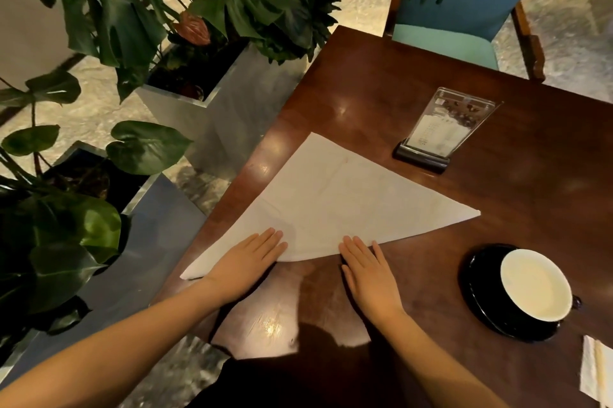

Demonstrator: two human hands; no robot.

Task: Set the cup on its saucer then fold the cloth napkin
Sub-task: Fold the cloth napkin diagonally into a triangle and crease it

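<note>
A white cloth napkin [335, 201] lies flat on the dark wooden table [398, 82], folded into a triangle with its long edge toward me. My left hand [247, 261] lies flat with straight fingers on the napkin's near left part. My right hand [370, 271] lies flat too, its fingertips touching the napkin's long edge near the middle. At the right, a cup [535, 284] with a white inside stands upright on its black saucer [477, 301], apart from both hands.
A clear menu stand [441, 128] on a black base stands behind the napkin. A paper packet [595, 371] lies at the near right edge. Metal planters [219, 112] with large leafy plants crowd the table's left side. A teal chair [454, 9] stands at the far side.
</note>
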